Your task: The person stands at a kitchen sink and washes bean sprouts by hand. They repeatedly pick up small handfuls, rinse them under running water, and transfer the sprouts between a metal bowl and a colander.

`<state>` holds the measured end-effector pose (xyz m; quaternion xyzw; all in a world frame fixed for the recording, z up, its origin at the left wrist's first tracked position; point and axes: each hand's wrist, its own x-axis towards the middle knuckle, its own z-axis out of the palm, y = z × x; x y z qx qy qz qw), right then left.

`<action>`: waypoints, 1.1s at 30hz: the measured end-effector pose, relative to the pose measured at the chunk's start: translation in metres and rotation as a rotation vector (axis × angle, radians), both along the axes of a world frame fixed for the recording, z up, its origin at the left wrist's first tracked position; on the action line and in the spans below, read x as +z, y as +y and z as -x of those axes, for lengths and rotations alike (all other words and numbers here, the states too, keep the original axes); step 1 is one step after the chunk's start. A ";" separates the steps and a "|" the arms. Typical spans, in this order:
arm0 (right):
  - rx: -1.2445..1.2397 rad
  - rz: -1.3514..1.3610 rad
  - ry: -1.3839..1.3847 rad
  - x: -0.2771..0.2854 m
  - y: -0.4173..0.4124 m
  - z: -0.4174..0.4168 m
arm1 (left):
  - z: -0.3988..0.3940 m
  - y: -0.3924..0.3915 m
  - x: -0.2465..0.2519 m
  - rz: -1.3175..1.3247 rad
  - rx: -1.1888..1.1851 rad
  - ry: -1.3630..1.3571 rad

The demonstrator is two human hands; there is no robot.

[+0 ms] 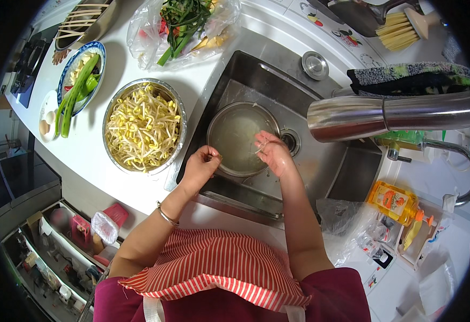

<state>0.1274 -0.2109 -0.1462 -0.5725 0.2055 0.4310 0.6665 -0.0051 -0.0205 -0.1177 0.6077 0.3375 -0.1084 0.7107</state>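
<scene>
Over the steel sink (255,72) a round metal basin (214,155) of cloudy water sits beside the drain. My right hand (276,155) is palm up above the basin's right rim, fingers loosely curled, with thin pale bean sprouts (262,148) lying across them. At the basin's left rim is my left hand (202,167), thumb and fingertips pinched together; whether something small is between them is unclear. Left of the sink, a steel bowl (183,133) heaped with yellow-headed soybean sprouts (144,124) stands on the white counter (118,64).
Behind the bowl are a plastic bag of vegetable scraps (146,40), a blue-rimmed plate (104,56) with green stalks, and a dish of eggs (49,139). A steel faucet (351,116) juts over the sink's right side. An orange soap bottle (392,203) stands at right; an open drawer (53,281) lies below left.
</scene>
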 end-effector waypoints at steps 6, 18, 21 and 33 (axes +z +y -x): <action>0.319 0.472 -0.530 -0.076 0.011 -0.016 | 0.001 0.000 -0.008 -0.029 -0.026 -0.067; 1.224 0.685 -1.325 -0.126 0.059 0.057 | -0.002 -0.003 0.001 -0.043 -0.056 -0.019; 1.203 0.625 -0.749 -0.124 0.064 0.047 | 0.000 -0.001 -0.002 -0.039 -0.044 -0.017; 0.459 0.484 -0.427 -0.035 0.011 -0.002 | 0.001 0.000 0.000 0.014 -0.030 -0.036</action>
